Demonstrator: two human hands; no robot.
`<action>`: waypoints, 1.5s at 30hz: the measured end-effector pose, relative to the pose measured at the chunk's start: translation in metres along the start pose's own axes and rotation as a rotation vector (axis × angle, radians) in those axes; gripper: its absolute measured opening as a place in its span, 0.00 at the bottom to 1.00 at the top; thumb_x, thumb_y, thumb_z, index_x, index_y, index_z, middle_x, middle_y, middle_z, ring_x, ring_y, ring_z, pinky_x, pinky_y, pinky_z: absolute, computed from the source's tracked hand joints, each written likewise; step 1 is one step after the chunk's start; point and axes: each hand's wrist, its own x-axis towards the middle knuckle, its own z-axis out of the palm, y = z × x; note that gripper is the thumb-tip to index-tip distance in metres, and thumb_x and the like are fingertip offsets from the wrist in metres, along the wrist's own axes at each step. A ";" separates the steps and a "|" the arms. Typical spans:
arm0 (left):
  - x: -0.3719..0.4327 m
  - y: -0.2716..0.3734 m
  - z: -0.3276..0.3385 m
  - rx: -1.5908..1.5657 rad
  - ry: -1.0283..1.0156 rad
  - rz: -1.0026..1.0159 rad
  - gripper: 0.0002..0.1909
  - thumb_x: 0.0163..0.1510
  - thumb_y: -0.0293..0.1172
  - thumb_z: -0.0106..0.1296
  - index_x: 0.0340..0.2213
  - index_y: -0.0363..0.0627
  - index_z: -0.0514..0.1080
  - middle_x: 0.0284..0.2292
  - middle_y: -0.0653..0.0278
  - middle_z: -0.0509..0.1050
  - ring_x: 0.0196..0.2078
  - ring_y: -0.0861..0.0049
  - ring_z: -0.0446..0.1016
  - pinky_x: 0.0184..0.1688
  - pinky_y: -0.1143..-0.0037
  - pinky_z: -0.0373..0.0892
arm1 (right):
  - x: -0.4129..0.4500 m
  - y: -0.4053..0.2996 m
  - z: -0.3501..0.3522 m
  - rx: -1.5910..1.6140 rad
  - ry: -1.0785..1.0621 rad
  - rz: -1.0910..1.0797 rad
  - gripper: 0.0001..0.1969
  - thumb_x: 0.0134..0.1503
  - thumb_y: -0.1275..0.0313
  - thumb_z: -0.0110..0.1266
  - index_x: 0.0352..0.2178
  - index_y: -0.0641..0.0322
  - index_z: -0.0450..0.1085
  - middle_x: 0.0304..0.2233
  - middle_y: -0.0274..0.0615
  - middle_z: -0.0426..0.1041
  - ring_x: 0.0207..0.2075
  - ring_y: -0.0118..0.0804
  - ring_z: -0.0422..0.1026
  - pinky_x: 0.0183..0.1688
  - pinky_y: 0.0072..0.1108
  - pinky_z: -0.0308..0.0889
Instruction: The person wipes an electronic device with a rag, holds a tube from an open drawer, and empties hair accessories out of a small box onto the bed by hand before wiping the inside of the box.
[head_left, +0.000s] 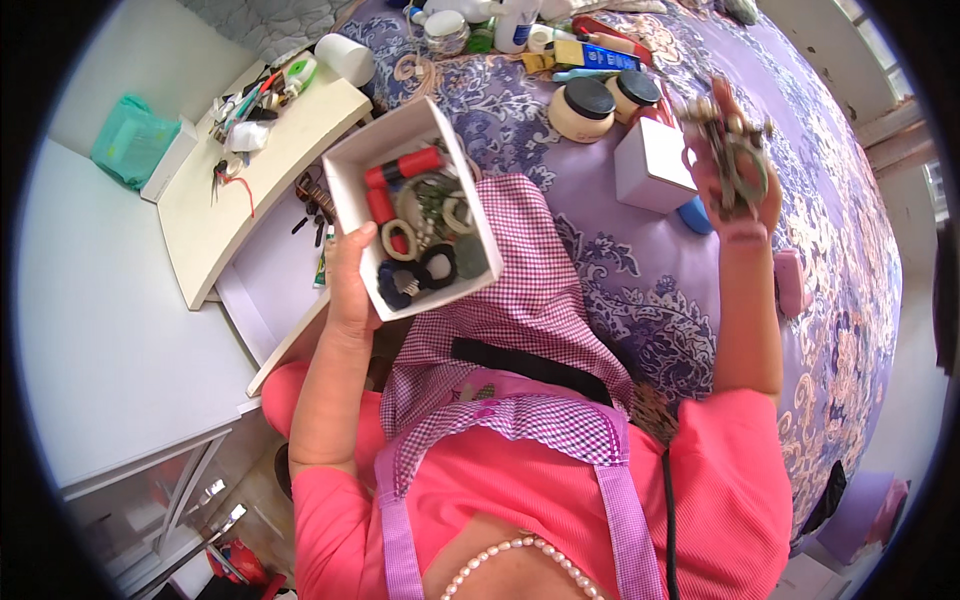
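My left hand grips the near left side of an open white box, its thumb over the rim. The box is tilted towards me above my lap. Inside lie red cylinders, a beige hair tie, a dark blue hair tie, a black hair tie and a tangle of greenish small pieces. Off to the right, above the bed, my right hand is raised with a bunch of small accessories in it. They are blurred, so their exact kind cannot be told.
An open drawer juts out below the cream desktop, which bears scissors and small tools. On the patterned bedspread stand a small white box, black-lidded jars, several bottles and a pink case.
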 end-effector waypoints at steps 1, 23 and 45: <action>-0.005 -0.003 0.017 -0.032 0.002 -0.033 0.22 0.50 0.39 0.44 0.43 0.34 0.62 0.35 0.54 0.72 0.35 0.68 0.74 0.38 0.73 0.72 | -0.021 -0.010 -0.012 0.078 -0.057 0.083 0.36 0.53 0.76 0.47 0.59 0.64 0.38 0.50 0.64 0.58 0.47 0.55 0.66 0.38 0.25 0.72; -0.051 -0.129 0.127 0.193 -0.403 -0.238 0.37 0.54 0.38 0.47 0.57 0.43 0.39 0.48 0.51 0.60 0.48 0.71 0.63 0.50 0.74 0.61 | -0.165 -0.080 -0.063 -2.394 0.817 0.313 0.33 0.46 0.61 0.59 0.52 0.60 0.58 0.50 0.51 0.62 0.50 0.50 0.63 0.50 0.30 0.59; -0.054 -0.148 0.119 0.176 -0.451 -0.191 0.34 0.54 0.35 0.46 0.57 0.45 0.43 0.48 0.54 0.60 0.48 0.73 0.64 0.50 0.75 0.63 | -0.221 -0.055 -0.036 -2.212 0.590 -0.379 0.08 0.50 0.72 0.55 0.33 0.58 0.74 0.32 0.40 0.71 0.35 0.36 0.69 0.37 0.22 0.64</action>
